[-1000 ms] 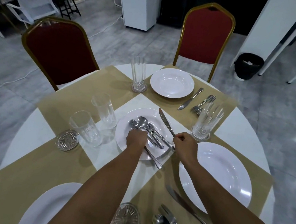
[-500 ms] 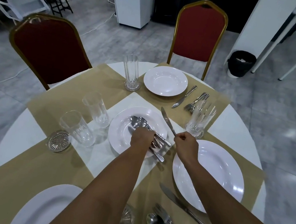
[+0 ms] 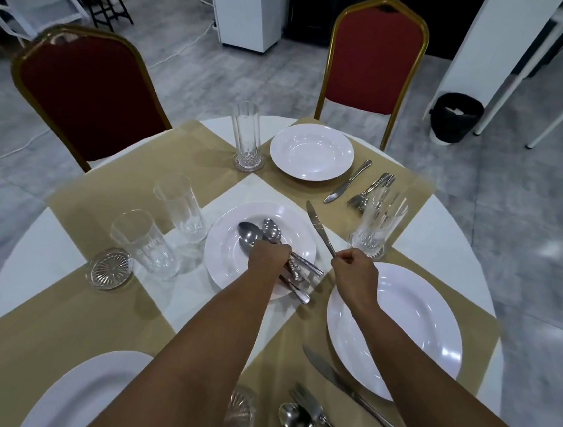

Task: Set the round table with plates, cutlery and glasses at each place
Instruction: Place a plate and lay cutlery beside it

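Right hand (image 3: 355, 273): fingers curled, pinching the handle end of a knife (image 3: 318, 225). The blade points away and slightly left, above the gap between the centre plate and the right plate.
Left hand (image 3: 268, 260): knuckles up, fingers closed round a bundle of cutlery (image 3: 298, 271). The handles fan out to the right from under the hand.
Centre plate (image 3: 224, 256): appears to serve as the supply dish. Three spoon bowls show beyond the left hand. The number of forks in the bundle cannot be told.
Step in hand: probably separating one place's set from the supply, with the knife out and the rest being gathered.
Next move: likely carry the set to a place lacking cutlery. The near plate (image 3: 83, 397) has none beside it in view. The mat (image 3: 122, 177) before the left chair (image 3: 89, 91) has no plate. The knife needs a level, steady carry past the glasses.
Plates: four, namely the centre plate, the far plate (image 3: 311, 152), the right plate (image 3: 396, 327) and the near plate.
Glasses: four upright. These are the tall glass (image 3: 247, 141), two left glasses (image 3: 181, 207) and the right glass (image 3: 375, 225). There is also a ribbed glass piece (image 3: 236, 419) at the near edge, which may be a fifth.
Glass dish (image 3: 108, 269): one, low and ribbed.
Knives: three, one held and two laid.
Laid sets: two.
Chairs: two.
Table (image 3: 443, 235): round and white.
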Motion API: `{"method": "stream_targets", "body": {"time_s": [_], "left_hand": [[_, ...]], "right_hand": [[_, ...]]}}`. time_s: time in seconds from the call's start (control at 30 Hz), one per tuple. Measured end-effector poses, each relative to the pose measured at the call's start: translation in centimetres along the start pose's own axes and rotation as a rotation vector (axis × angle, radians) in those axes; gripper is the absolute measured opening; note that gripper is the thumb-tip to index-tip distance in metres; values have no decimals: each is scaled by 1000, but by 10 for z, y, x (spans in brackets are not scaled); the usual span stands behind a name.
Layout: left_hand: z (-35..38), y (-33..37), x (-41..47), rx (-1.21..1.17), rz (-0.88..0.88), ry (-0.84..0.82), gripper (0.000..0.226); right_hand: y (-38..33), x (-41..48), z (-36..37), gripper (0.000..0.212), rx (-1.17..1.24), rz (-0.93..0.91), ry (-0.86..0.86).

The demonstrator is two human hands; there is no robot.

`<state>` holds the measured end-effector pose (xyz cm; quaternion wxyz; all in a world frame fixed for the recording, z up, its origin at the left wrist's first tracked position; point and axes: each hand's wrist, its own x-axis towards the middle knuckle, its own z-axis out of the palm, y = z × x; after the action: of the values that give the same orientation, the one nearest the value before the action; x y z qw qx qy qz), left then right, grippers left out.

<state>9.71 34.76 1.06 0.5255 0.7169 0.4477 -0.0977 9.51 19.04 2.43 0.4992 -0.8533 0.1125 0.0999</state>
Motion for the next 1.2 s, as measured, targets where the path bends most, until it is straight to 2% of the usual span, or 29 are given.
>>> {"method": "stream_targets", "body": {"time_s": [0.2, 0.37, 0.47, 0.63, 0.77, 1.07, 1.2], "left_hand": [[-17, -10, -2, -100, -12, -20, 18], [-40, -23, -7, -144, 16, -68, 23], [-50, -34, -10, -214, 38, -101, 15], [-62, -49, -19, -302, 72, -108, 23], [-73, -59, -33, -270, 85, -128, 23], [-108, -86, -49, -296, 136, -143, 13], [-129, -101, -54, -281, 152, -133, 7]], "right_hand": [[-8, -8, 10, 15, 8, 10, -34], [-10, -18, 19, 19, 5, 23, -52], [-11, -27, 21, 20, 16, 45, -48], [-10, -42, 25, 14, 80, 102, -38], [-6, -52, 30, 7, 113, 164, -48], [-15, -91, 37, 13, 149, 192, -58], [-12, -110, 48, 13, 244, 252, -116]]}}
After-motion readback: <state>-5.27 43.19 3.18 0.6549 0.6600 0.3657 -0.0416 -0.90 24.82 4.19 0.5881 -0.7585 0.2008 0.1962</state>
